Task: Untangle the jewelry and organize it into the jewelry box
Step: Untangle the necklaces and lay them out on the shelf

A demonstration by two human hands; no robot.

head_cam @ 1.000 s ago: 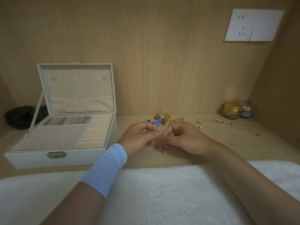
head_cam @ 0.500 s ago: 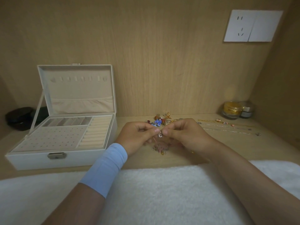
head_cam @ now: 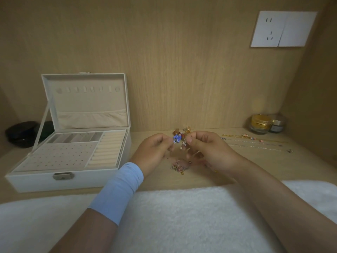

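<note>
My left hand (head_cam: 155,152) and my right hand (head_cam: 209,150) are raised over the desk, fingertips almost meeting. Between them they pinch a small silver piece of jewelry (head_cam: 184,143) with a tiny bead dangling under it. A heap of tangled jewelry (head_cam: 180,135), with a blue flower and gold bits, lies just behind the fingers. A second small pinkish tangle (head_cam: 179,166) rests on the desk below the hands. The white jewelry box (head_cam: 23,181) stands open at the left, with its stud panel, ring rolls and compartments showing.
Thin necklaces (head_cam: 255,143) lie stretched out on the desk to the right. Two small jars (head_cam: 259,124) stand at the back right corner. Dark objects (head_cam: 21,134) sit behind the box. A white towel (head_cam: 182,216) covers the near edge. A wall socket (head_cam: 282,29) is above.
Both hands have risen a little from the desk and lifted the small silver piece clear of the pinkish tangle, which stays lying below them.
</note>
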